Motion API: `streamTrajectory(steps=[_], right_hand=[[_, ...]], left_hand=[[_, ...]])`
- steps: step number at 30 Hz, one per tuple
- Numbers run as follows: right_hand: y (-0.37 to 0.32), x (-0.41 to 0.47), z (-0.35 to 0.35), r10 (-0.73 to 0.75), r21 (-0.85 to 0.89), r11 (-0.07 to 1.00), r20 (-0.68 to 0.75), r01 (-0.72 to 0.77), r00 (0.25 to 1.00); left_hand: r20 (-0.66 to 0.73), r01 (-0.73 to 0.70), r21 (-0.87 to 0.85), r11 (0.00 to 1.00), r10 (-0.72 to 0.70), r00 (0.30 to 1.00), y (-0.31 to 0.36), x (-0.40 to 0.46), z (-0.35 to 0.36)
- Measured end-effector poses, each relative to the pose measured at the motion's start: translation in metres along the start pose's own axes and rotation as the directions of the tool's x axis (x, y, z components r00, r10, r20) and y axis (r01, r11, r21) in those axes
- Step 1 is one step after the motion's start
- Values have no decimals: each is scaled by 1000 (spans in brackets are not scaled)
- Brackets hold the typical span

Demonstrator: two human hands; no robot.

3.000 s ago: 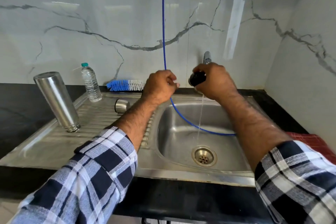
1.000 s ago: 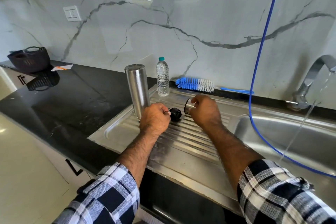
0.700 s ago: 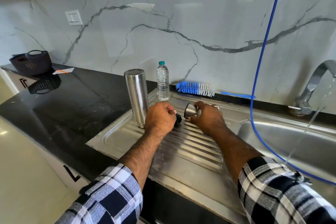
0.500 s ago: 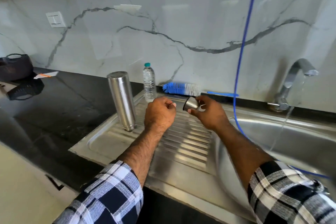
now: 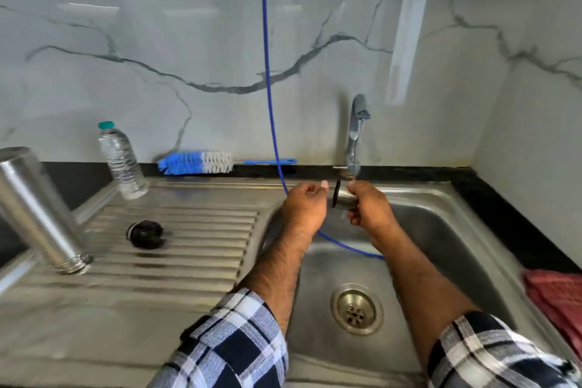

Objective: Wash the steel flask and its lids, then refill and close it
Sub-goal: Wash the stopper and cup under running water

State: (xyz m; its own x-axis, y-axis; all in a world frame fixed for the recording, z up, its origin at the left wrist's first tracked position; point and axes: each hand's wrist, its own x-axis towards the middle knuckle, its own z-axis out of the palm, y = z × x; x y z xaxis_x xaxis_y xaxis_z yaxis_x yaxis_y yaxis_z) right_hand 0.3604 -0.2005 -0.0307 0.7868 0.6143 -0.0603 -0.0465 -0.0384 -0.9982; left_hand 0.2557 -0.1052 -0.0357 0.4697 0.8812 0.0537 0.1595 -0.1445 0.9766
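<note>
Sitting in the right hand (image 5: pixel 370 209) grip, steel lid (image 5: pixel 344 201) beneath tap (image 5: pixel 356 132).

You are wearing a checked shirt in navy, white and grey, with both sleeves riding up so that your forearms are showing bare from cuff to wrist. The left sleeve (image 5: pixel 233 346) is filling the frame at about six o'clock, its weave showing as a fine crosshatch in the pale squares. The right sleeve (image 5: pixel 494 356) is sitting at about five o'clock, carrying the same pattern of broad dark blocks crossed by lighter bands. Dark hair is showing along both forearms.
</note>
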Motion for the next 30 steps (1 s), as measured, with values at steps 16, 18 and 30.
streamTrajectory(steps=[16,18,30], right_hand=[[10,9,1,-281,-491,857,-199,153,939],[13,10,0,-379,-525,806,-102,274,920],[15,23,-14,-512,-564,721,-41,403,858]], left_hand=[[206,-105,174,979,68,976,-1,-3,30],[157,-61,195,979,30,987,3,-2,34],[205,70,17,997,-72,976,1,6,60]])
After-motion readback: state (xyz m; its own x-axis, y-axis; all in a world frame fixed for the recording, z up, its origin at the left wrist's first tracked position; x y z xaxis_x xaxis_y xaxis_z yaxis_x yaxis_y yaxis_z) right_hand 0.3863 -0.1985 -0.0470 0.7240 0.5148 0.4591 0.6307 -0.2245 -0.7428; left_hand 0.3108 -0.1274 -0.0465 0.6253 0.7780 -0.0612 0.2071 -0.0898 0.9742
